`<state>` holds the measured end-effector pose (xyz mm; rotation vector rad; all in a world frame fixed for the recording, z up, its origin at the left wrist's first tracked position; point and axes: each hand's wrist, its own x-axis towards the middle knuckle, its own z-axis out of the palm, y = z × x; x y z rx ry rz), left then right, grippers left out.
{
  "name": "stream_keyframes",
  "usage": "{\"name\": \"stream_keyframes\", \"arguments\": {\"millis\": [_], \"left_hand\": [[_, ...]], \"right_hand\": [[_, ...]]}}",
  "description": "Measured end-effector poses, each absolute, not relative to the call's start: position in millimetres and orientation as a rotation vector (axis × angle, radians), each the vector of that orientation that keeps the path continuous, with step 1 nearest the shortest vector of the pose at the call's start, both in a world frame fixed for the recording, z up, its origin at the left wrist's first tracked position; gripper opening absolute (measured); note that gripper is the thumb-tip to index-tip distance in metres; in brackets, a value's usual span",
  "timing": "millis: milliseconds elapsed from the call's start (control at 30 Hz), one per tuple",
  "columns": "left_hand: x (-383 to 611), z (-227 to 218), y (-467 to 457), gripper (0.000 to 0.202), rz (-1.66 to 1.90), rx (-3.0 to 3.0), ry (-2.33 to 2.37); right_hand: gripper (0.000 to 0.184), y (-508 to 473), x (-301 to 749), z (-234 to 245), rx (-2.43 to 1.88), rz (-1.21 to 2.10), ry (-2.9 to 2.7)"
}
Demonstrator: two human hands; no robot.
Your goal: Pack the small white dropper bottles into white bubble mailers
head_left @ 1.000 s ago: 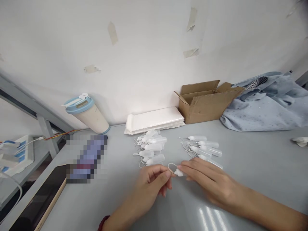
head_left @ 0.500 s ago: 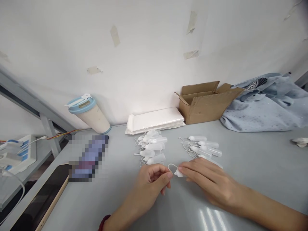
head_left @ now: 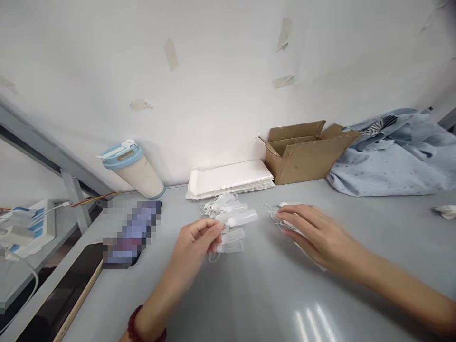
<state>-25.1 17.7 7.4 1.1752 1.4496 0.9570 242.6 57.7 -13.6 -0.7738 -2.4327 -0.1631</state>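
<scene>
My left hand (head_left: 199, 240) pinches the cord end of a small translucent squeeze bottle (head_left: 242, 218). That bottle hangs over a loose pile of similar bottles, with its body pointing right. Nearer me in the pile, one bottle (head_left: 231, 247) lies with its thin pale loop toward the left. Over a second group of bottles, my right hand (head_left: 317, 232) has its fingers apart and slightly bent. The hand covers most of that group; thin cords (head_left: 273, 216) stick out past its fingertips.
Behind the bottles lies a stack of white padded envelopes (head_left: 231, 178), beside an open cardboard box (head_left: 309, 159). A pale blue cloth bag (head_left: 395, 161) sits at the right. At the left are a tumbler (head_left: 140, 173), a pixelated item (head_left: 131, 235) and a phone (head_left: 64, 294).
My left hand has carried the bottle left and away from me to the left pile. My right hand has let go of it and moved to the right group.
</scene>
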Motion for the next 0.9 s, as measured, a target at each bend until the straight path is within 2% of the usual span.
{"name": "stream_keyframes", "arguments": {"millis": [133,400,767,900], "left_hand": [[-44.8,11.3,27.0,0.031,0.816,1.214,1.417],[-63.7,29.0,25.8,0.031,0.29,1.329,1.465],[-57.2,26.7,18.8,0.034,0.163,1.38,1.503],[-45.6,26.8,10.2,0.016,0.132,1.342,1.432]], "right_hand": [[0.015,65.2,247.7,-10.1,-0.719,-0.204,-2.455],[0.019,71.3,254.7,-12.7,-0.866,-0.286,-2.531],[0.028,87.3,272.0,-22.5,-1.042,-0.31,-2.576],[0.026,94.3,277.1,-27.2,-1.134,-0.281,-2.595]]}}
